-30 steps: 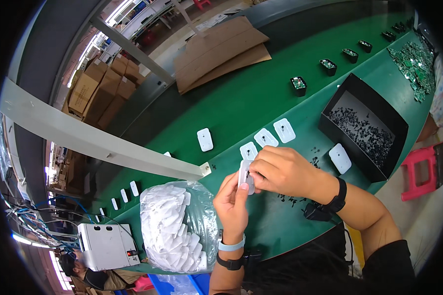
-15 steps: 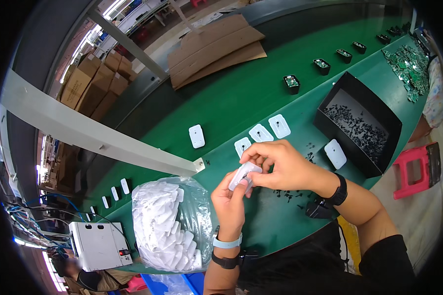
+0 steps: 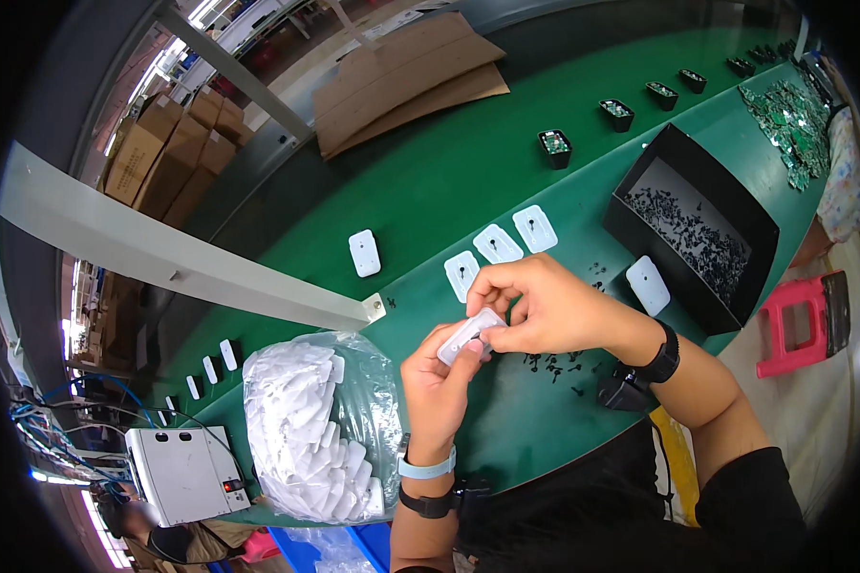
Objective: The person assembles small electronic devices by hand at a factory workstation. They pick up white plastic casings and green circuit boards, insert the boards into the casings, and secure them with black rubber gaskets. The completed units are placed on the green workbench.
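White metal unit (image 3: pixel 183 473), with a red switch, at eight o'clock from the held cover; above it, a row of white covers (image 3: pixel 210 370) on the green belt (image 3: pixel 430 186) at nine o'clock. A clear plastic bag (image 3: pixel 371 392), heaped with more white covers, lies at eight o'clock, nearer the hands. A single cover (image 3: pixel 364 253) rests on the belt between ten and eleven o'clock. The left hand (image 3: pixel 435 382) grips the held white cover (image 3: pixel 461 340), thumb on its near face and fingers behind; the cover is raised above the green bench (image 3: pixel 545 420), tilted, its long axis running from eight toward two o'clock. Three covers (image 3: pixel 492 250), each bearing a small black piece, lie in a slanting row from twelve to one o'clock. The right hand (image 3: pixel 569 310) has its thumb at the held cover's right end and its index finger curled over the far edge; whether these fingers grip the cover or a smaller piece cannot be told. Loose black pieces (image 3: pixel 554 363) are scattered between three and four o'clock. Black housings (image 3: pixel 556 161) with green circuit boards line the belt from one o'clock outward. An open black box (image 3: pixel 688 275) of black pieces stands at two o'clock, a white cover (image 3: pixel 648 286) just beside it; farther out, a heap of circuit boards (image 3: pixel 788 124).
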`<state>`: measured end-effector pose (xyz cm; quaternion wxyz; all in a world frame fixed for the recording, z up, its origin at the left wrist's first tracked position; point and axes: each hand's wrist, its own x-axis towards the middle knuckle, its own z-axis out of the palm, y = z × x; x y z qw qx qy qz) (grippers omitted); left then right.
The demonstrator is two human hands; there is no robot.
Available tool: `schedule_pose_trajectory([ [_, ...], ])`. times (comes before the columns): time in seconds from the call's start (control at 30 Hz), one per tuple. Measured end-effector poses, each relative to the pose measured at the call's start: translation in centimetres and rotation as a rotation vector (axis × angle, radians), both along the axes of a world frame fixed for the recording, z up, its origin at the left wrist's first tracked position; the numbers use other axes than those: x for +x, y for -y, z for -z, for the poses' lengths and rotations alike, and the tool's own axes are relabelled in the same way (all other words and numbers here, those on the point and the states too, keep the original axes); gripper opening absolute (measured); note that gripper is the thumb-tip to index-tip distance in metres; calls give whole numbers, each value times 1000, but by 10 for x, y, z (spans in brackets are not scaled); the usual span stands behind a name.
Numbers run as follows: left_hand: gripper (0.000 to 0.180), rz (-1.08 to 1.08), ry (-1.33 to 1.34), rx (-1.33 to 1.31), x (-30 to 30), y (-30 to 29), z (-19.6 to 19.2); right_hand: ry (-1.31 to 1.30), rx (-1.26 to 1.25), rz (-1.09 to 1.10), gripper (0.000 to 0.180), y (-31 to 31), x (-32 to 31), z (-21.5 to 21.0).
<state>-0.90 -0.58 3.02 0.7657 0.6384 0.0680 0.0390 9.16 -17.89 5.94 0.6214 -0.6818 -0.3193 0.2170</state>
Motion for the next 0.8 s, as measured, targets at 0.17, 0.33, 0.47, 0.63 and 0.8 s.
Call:
schedule_pose_trajectory([
  [0.17,21,-91,-75,65,2,4,1,-50,-12,12,22,-1,2,1],
  [0.33,22,-145,0,15,7,-5,13,140,9,313,20,-5,29,5],
  [0.47,23,-146,95,-181,12,-6,13,690,-535,692,27,-6,95,7],
  [0.63,24,-213,184,-288,17,-15,17,583,-1189,852,42,-9,170,25],
  [0.8,27,-231,144,-489,21,-21,21,602,-1136,884,26,-4,187,41],
])
